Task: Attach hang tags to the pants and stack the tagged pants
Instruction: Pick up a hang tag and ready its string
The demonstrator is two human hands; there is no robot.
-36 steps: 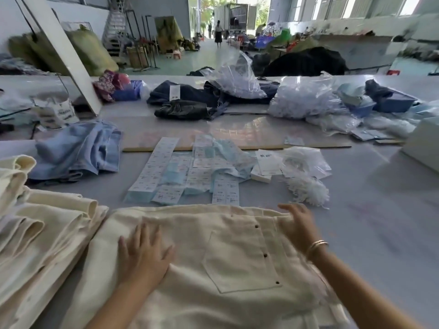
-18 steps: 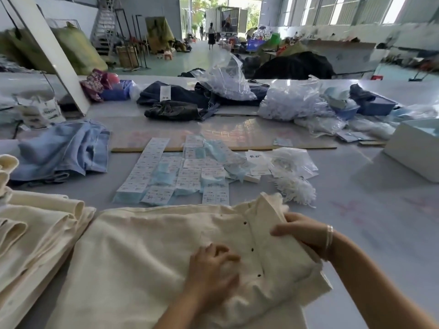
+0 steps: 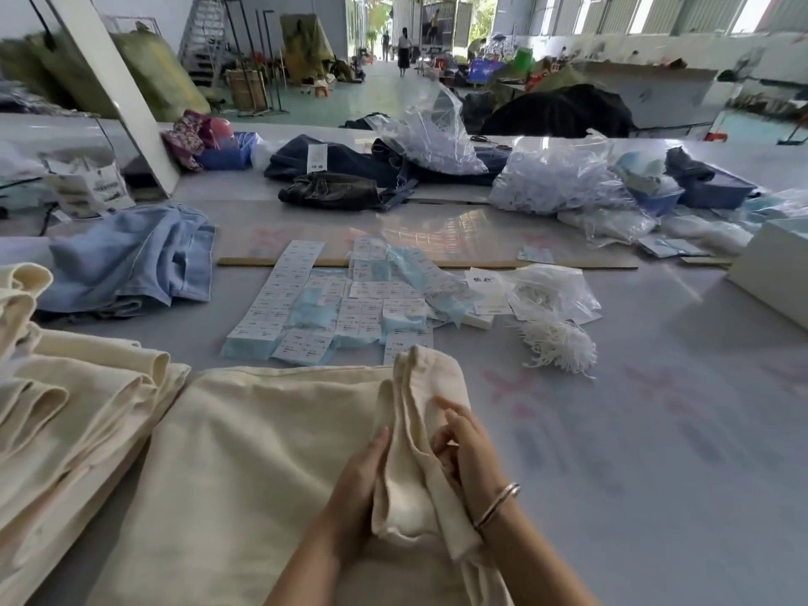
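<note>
A pair of cream pants (image 3: 245,452) lay flat along the near edge of the grey table (image 3: 656,452), its right end lifted into an upright fold between both hands; the left hand (image 3: 360,478) pressed against the fold's left side with fingers straight and together, while the right hand (image 3: 463,448), a bangle (image 3: 498,505) on its wrist, held the fold's right side with fingers curled round the cloth, though whether it pinched an edge could not be told from this angle; a stack of folded cream pants (image 3: 65,408) sat at the near left edge, just beside the flat pair; sheets of hang tags (image 3: 345,308) lay spread at the table's middle, just beyond the pants; a heap of white tag strings (image 3: 557,343) sat to their right, near a clear plastic bag (image 3: 551,295); a light blue garment (image 3: 131,260) lay crumpled towards the left edge; dark denim garments (image 3: 350,177) and larger clear bags (image 3: 555,181) lined the far edge; a white box (image 3: 769,273) stood at the right edge.
</note>
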